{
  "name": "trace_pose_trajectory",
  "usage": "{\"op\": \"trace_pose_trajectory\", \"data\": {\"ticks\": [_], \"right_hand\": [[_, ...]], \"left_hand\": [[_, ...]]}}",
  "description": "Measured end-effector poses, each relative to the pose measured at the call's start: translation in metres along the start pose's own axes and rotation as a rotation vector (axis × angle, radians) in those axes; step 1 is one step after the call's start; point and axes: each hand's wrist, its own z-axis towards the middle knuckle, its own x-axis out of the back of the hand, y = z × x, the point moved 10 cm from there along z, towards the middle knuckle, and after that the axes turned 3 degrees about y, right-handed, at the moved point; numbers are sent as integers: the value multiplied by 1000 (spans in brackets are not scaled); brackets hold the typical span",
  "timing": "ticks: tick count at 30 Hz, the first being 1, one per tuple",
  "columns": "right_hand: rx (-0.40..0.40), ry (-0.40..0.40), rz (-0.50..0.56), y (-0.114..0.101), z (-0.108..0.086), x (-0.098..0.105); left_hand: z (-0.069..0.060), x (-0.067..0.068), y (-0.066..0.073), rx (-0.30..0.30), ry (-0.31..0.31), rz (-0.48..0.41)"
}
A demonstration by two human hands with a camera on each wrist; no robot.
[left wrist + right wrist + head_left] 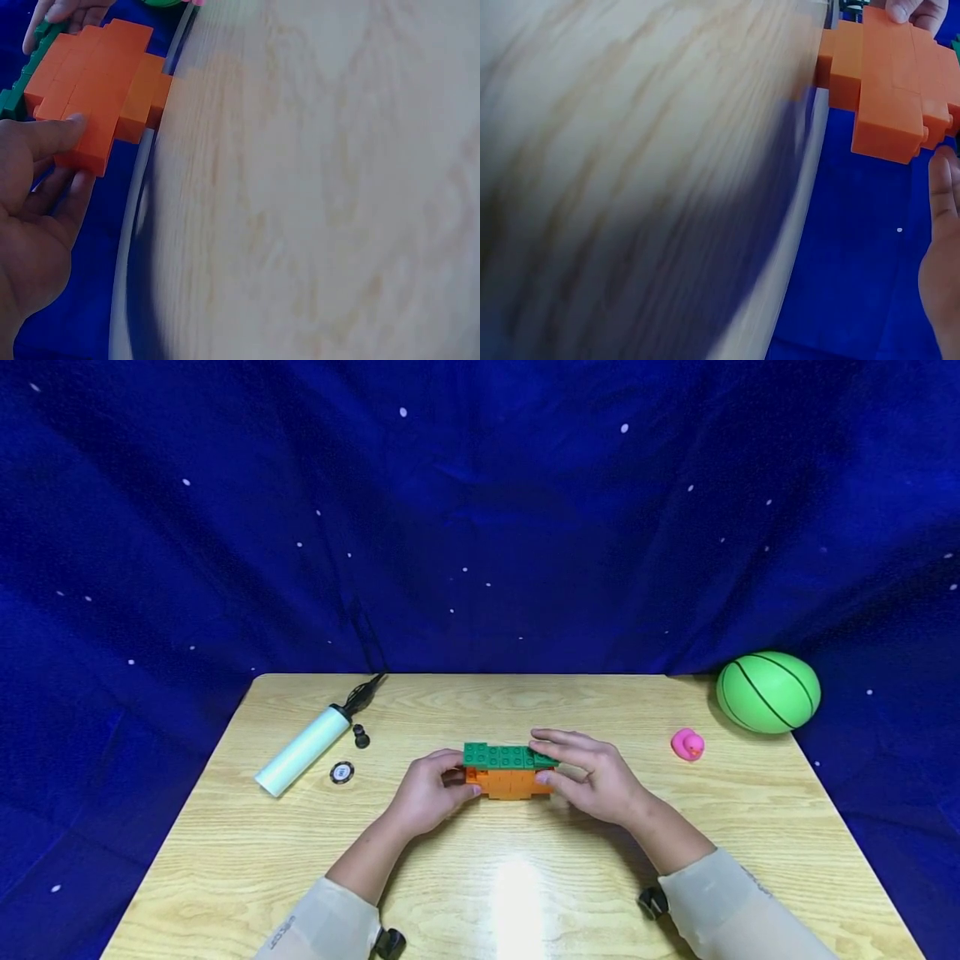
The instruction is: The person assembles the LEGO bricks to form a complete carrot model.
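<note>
A build of toy bricks (pixel 512 783) stands upright mid-table, its orange body topped by a row of green studded bricks (pixel 504 756). In the wrist views the orange part (pixel 94 75) narrows in steps toward the tabletop. My left hand (pixel 427 793) grips the left end, thumb on the front face and fingers behind. At the right end, my right hand (pixel 600 777) lays straight fingers on the green bricks, with its thumb by the orange front. The right wrist view shows that hand (pixel 941 262) flat beside the orange bricks (pixel 889 97). The back of the build is hidden.
At left lie a pale hand pump (pixel 303 752) with a black nozzle, a black chess pawn (pixel 361 737) and a poker chip (pixel 342 772). A pink rubber duck (pixel 687 744) and a green ball (pixel 768 692) are at right. A blue curtain (pixel 480 527) hangs behind the wooden table (pixel 247 877).
</note>
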Motion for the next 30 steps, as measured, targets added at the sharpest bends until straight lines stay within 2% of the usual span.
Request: {"op": "trace_pose_trajectory", "data": {"ticks": [12,18,30], "right_hand": [[-54,5,77,2,2,6],[-80,13,150,4,4,5],[-215,-10,192,13,4,4]], "left_hand": [[-1,0,-1,7,-5,5],[0,0,-1,-1,2,-7],[0,-1,-1,-4,7,-13]]}}
